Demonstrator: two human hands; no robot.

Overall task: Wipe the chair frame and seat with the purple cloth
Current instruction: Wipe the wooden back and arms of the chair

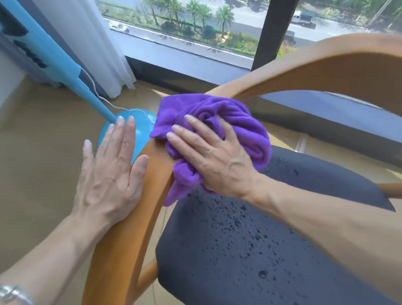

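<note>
At left edge of chair, left hand (109,170) laid flat on outer side of chair frame (121,251): fingers straight and close together, thumb touching the wood, nothing held.

Judged status: frame wipe under way, at the bend of the arm rail toward the back. Near length of rail beside left hand: dry-looking, wiped or not undeterminable. Further right, seat (253,257) dotted with dark droplets over most of its surface; judged not yet wiped. Back rail (333,65), curving away at upper right: no cloth contact, condition not determinable. Remaining, by estimate: rest of frame and whole seat.

Cloth position: purple cloth (205,105) bunched on top of the frame bend, draped over both sides, one corner hanging toward seat. Apart from left hand, just beside its thumb. Directly under right hand (218,163): fingers (182,144) spread apart, lightly bent, pressing down on the bunch; outermost finger sunk in the folds; thumb hidden, wrap-around grip unconfirmed.
</note>
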